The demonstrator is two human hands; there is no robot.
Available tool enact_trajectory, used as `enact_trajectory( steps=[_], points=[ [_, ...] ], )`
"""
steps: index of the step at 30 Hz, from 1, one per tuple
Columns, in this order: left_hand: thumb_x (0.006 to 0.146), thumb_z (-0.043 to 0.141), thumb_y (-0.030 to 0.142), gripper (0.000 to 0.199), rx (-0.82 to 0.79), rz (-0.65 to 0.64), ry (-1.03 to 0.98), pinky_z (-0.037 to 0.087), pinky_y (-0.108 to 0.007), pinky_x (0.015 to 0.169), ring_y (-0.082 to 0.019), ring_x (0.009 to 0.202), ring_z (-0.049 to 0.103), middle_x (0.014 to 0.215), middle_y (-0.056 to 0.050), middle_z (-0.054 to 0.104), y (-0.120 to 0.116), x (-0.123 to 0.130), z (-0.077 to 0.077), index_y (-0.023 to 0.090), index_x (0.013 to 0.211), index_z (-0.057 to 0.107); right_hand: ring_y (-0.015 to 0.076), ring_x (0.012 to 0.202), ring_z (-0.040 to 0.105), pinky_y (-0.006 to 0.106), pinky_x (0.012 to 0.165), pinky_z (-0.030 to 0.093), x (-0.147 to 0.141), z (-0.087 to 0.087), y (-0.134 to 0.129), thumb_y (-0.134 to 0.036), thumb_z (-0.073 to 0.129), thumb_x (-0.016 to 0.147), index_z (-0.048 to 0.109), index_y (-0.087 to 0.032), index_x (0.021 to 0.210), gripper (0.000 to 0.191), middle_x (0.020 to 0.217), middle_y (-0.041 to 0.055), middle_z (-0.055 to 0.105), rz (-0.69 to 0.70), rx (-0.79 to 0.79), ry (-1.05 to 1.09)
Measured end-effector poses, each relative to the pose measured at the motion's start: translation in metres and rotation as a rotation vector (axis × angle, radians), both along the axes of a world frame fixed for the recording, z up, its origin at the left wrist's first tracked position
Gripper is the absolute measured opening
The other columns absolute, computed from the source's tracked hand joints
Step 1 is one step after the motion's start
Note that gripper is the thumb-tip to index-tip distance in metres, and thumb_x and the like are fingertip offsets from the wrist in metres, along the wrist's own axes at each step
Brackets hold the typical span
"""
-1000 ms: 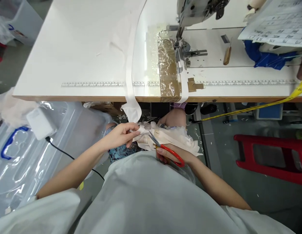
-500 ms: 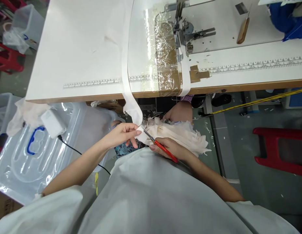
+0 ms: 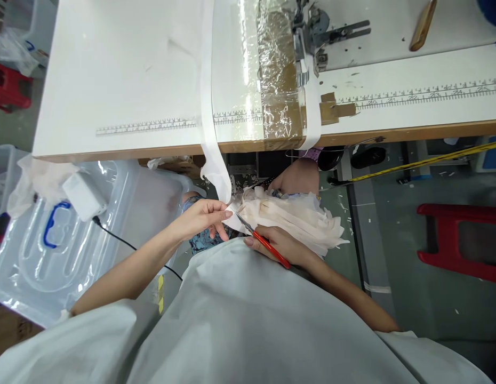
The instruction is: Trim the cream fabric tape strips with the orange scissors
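Observation:
My left hand [image 3: 206,217] pinches a white fabric strip [image 3: 216,168] between thumb and forefinger, above my lap. From there the strip rises over the table edge and runs back across the tabletop. My right hand [image 3: 278,244] is closed around red-handled scissors [image 3: 268,246], whose metal tips touch or nearly touch the strip beside my left fingertips. Whether the blades are parted is too small to tell. Under the scissors a bundle of pale cream fabric strips [image 3: 290,216] lies across my lap.
The white sewing table [image 3: 136,80] has a printed ruler along its front. On it are a metal presser assembly [image 3: 312,37] with another white strip [image 3: 313,114] and a wooden-handled tool [image 3: 423,26]. A clear lidded bin [image 3: 84,245] stands left, a red stool [image 3: 460,242] right.
The camera view has shifted slightly, so the table appears higher and the machine further right. Both hands, the strip and the scissors keep nearly the same positions.

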State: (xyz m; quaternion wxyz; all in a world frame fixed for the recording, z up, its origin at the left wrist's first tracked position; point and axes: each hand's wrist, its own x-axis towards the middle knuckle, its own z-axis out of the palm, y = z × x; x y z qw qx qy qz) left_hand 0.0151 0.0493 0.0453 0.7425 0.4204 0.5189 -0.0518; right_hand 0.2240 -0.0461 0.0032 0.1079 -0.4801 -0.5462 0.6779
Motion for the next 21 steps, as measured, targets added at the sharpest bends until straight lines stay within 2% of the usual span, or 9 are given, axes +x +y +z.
enact_trajectory(
  steps=[5,15,21],
  points=[
    [0.075,0.071,0.052,0.041,0.011,0.003,-0.022,0.039,-0.017,0.041,-0.014,0.048,0.063,0.056,-0.008,0.069,0.0001,-0.0017,-0.0020,0.015,0.074,0.054,0.0132,0.060,0.043,0.026,0.057,0.030,-0.0013,0.0002,-0.0005,-0.072,0.041,0.088,0.041,-0.021,0.065,0.056,0.065,-0.0018,0.046,0.013,0.031,-0.066],
    [0.074,0.072,0.051,0.040,-0.018,0.027,-0.046,0.038,-0.017,0.041,-0.015,0.049,0.064,0.055,-0.007,0.068,-0.0019,-0.0049,-0.0076,0.015,0.074,0.054,0.0125,0.056,0.041,0.026,0.054,0.028,-0.0069,-0.0037,-0.0092,-0.067,0.046,0.089,0.044,-0.020,0.061,0.054,0.062,-0.0011,0.047,-0.050,0.110,-0.158],
    [0.074,0.072,0.050,0.040,-0.021,0.020,-0.043,0.037,-0.017,0.040,-0.014,0.047,0.062,0.054,-0.007,0.068,-0.0022,-0.0047,-0.0066,0.016,0.072,0.053,0.0138,0.057,0.045,0.026,0.055,0.027,-0.0061,-0.0026,-0.0035,-0.069,0.045,0.088,0.048,-0.021,0.065,0.054,0.063,0.0002,0.053,0.025,0.106,-0.216]
  ],
)
